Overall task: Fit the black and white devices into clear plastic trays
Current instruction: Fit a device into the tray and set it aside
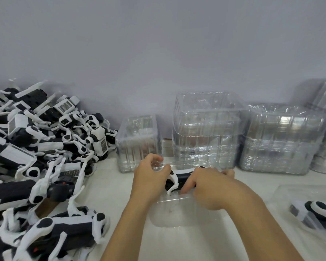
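Observation:
A black and white device lies across a clear plastic tray on the white table in front of me. My left hand grips the device's left end, fingers curled over its top. My right hand curls round the device's right end, one finger pointing down along its black body. The device's right half and the tray's far side are hidden behind my hands.
A large heap of black and white devices covers the table's left side. Stacks of clear trays and a smaller stack line the wall. At the right, another device sits in a clear tray.

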The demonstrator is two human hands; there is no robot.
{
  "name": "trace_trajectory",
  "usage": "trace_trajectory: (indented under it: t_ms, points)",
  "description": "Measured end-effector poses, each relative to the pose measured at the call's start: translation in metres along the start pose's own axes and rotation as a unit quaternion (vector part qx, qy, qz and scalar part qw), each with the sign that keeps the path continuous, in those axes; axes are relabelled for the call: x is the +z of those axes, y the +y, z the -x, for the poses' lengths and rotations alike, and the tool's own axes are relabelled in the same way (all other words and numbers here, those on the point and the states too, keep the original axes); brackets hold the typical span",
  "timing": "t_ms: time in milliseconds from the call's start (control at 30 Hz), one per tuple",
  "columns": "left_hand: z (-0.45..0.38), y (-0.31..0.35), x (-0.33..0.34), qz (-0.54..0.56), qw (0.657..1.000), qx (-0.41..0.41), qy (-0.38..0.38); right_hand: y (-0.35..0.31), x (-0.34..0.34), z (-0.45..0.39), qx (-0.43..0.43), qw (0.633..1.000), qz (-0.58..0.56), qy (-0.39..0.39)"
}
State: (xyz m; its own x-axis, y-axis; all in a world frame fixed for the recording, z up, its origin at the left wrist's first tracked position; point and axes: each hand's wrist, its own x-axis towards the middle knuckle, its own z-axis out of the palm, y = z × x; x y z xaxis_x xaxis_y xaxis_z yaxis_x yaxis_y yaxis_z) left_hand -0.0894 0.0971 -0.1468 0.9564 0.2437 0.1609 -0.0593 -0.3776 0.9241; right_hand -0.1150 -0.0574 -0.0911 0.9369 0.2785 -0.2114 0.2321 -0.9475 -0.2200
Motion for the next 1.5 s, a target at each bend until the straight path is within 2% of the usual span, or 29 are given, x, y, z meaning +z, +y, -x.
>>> trace_trajectory:
  t_ms: [233,433,500,567,633,767,833,933,1000,1100,1500]
  points:
    - [0.003,0.003,0.001,-0.007,1.0,-0.006,-0.002,0.0,0.004,-0.006,0.049,0.997,-0.047,0.031]
    - [0.004,0.005,0.0,-0.018,1.0,-0.007,0.001,0.006,-0.005,0.001,0.001,0.997,-0.072,0.03]
    - [0.003,0.005,-0.001,-0.039,0.999,0.0,-0.001,0.017,-0.015,0.002,0.003,0.985,-0.155,0.08]
    - [0.004,0.007,-0.001,-0.078,0.997,0.018,-0.008,0.031,-0.021,0.003,0.016,0.96,-0.223,0.168]
    - [0.006,0.011,-0.001,-0.125,0.991,0.04,-0.009,0.044,-0.02,0.003,0.041,0.949,-0.229,0.213]
    - [0.013,0.025,-0.001,-0.282,0.958,0.031,0.036,0.057,-0.01,-0.002,0.114,0.975,-0.154,0.112]
    - [0.016,0.034,-0.001,-0.326,0.944,0.012,0.055,0.055,-0.008,-0.004,0.118,0.976,-0.143,0.11]
    - [0.016,0.04,-0.004,-0.339,0.941,-0.006,0.022,0.048,-0.009,-0.006,0.11,0.974,-0.166,0.103]
    - [0.014,0.04,-0.008,-0.344,0.937,-0.035,-0.046,0.042,-0.008,-0.007,0.101,0.971,-0.192,0.105]
    - [0.014,0.037,-0.01,-0.382,0.913,-0.074,-0.121,0.036,-0.004,-0.01,0.083,0.97,-0.197,0.114]
    - [0.008,0.029,-0.006,-0.393,0.906,-0.127,-0.086,0.036,0.008,-0.022,0.061,0.969,-0.196,0.137]
